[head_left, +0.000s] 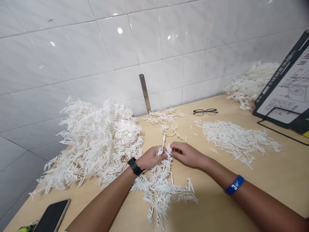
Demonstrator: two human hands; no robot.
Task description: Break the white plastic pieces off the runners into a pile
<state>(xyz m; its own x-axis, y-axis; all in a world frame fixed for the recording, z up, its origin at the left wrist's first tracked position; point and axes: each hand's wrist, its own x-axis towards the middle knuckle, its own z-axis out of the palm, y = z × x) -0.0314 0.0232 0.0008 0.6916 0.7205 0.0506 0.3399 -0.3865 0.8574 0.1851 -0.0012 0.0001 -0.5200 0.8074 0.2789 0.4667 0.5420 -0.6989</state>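
My left hand, with a black watch at the wrist, grips a white branched plastic sprue bristling with thin prongs. Opposite it, my right hand has its fingertips pinched at the sprue's right edge; what sits between them is too small to make out. Below both hands lies a spread of similar sprues. A tall heap of sprues stands left of my left hand. Loose thin white pieces lie to the right, and stripped-looking sprue stems lie behind the hands.
Eyeglasses rest near the wall. At the back right, another white heap sits beside a leaning dark box with a black wire frame before it. A phone lies front left. A metal strip is fixed to the tiled wall.
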